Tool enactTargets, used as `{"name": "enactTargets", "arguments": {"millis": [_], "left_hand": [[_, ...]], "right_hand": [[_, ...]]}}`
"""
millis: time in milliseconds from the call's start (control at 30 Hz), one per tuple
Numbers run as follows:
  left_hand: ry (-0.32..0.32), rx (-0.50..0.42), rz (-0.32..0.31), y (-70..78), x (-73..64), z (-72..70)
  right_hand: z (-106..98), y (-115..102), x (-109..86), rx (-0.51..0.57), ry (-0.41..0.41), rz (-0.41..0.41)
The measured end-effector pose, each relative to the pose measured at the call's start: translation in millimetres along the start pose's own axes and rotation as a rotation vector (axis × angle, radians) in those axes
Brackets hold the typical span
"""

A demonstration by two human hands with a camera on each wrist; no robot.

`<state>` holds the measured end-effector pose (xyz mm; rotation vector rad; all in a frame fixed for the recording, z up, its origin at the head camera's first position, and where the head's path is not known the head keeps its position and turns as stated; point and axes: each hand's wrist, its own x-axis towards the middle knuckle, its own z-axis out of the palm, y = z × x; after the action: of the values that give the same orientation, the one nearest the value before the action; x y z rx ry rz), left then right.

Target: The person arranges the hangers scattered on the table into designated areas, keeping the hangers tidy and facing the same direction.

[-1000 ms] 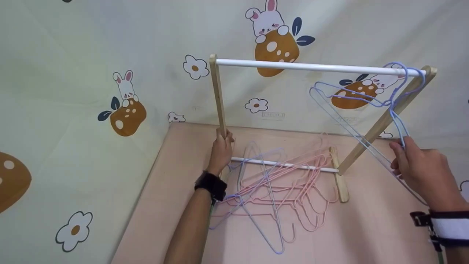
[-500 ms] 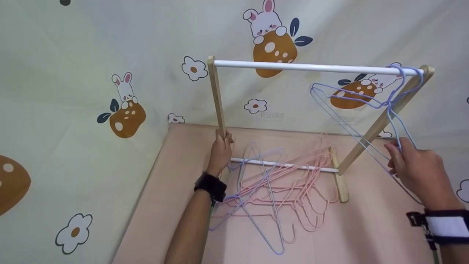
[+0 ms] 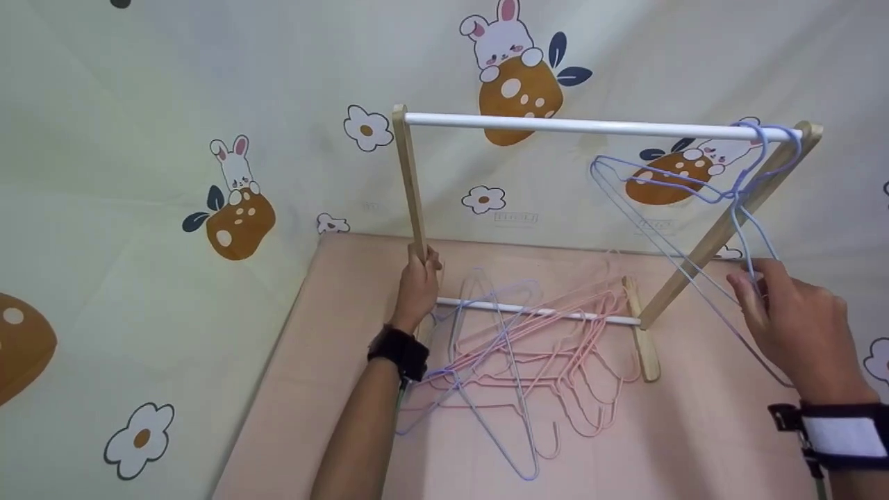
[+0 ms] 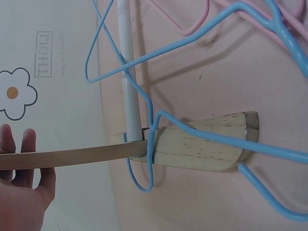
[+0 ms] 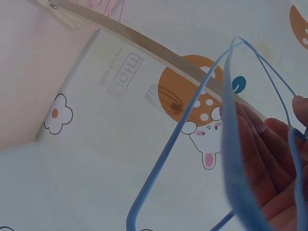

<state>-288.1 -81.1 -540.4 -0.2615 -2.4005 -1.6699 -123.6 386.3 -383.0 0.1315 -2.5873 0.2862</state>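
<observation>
My left hand [image 3: 418, 285] grips the left wooden post [image 3: 410, 180] of a small garment rack, low down near its base. In the left wrist view the fingers of this hand [image 4: 24, 192] lie around the post [image 4: 72, 156]. Two blue wire hangers [image 3: 735, 196] hang by their hooks at the right end of the white top bar [image 3: 555, 125]. My right hand [image 3: 799, 326] holds their near shoulders between thumb and fingers. The right wrist view has a blue hanger [image 5: 164, 154] crossing in front of the palm, which partly hides the fingers.
Several pink hangers [image 3: 521, 380] lie tangled with blue ones on the pink surface [image 3: 292, 417], around the white lower bar [image 3: 521, 307]. The right wooden post [image 3: 708, 243] slants close behind the hung hangers. A patterned sheet [image 3: 278, 55] covers the wall behind.
My right hand has shifted slightly left, with the near ends of the hung hangers. The left hand keeps its grip on the post, and the loose hangers lie as before.
</observation>
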Motion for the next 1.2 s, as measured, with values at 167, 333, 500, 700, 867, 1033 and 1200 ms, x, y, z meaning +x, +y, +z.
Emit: {"name": "enactTargets", "arguments": {"millis": [167, 333, 500, 700, 867, 1033, 1200], "left_hand": [[0.011, -0.011, 0.010, 0.8, -0.1, 0.6], [0.012, -0.013, 0.006, 0.3, -1.4, 0.0], [0.007, -0.010, 0.002, 1.6, -1.2, -0.5], [-0.010, -0.003, -0.017, 4.5, -0.9, -1.2], [-0.033, -0.002, -0.008, 5.9, 0.0, -4.3], [-0.055, -0.016, -0.009, 5.4, 1.3, -5.5], [-0.059, 0.007, -0.007, 4.7, 0.4, -5.1]], "right_hand": [[-1.4, -2.5, -1.7, -0.017, -0.004, -0.006], [-2.1, -5.3, -2.8, -0.018, -0.001, -0.020], [-3.5, -9.8, -4.2, -0.031, 0.027, -0.009], [-6.7, -16.7, -6.6, -0.040, 0.079, 0.039], [-9.1, -24.7, -8.4, -0.085, 0.173, 0.014], [-5.0, -39.5, -11.9, -0.120, 0.289, -0.066], [16.2, -59.3, -20.9, -0.041, 0.313, -0.150]]}}
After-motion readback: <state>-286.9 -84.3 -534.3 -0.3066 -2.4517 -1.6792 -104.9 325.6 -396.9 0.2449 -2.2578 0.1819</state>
